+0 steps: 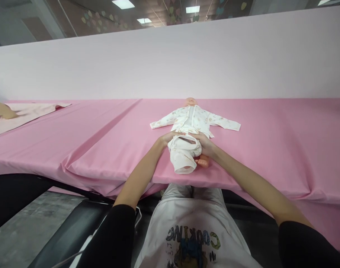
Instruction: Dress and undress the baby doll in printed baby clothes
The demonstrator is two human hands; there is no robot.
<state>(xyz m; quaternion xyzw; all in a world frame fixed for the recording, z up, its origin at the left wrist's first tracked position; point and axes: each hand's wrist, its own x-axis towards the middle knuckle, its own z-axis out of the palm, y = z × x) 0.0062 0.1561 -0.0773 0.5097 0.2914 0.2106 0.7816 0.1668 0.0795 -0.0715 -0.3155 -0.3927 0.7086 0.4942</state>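
A baby doll point(191, 101) lies on its back, its head toward the wall. It wears a white patterned baby top point(183, 116) with both sleeves spread out sideways. White baby pants point(181, 159) are bunched over the doll's lower body, their waist opening facing up. My left hand point(172, 137) is closed on the left side of the waistband. On the other side, my right hand point(204, 143) grips the waistband near the top's hem. A bare doll foot point(204, 161) shows beside the pants, below my right hand. The other leg is hidden by the cloth.
A pink cloth point(259, 149) covers the long table, with a white wall point(170, 67) behind it. At the far left, part of another doll point(4, 110) lies on a pale cloth point(33, 111). A black chair point(75, 227) stands below the table's front edge.
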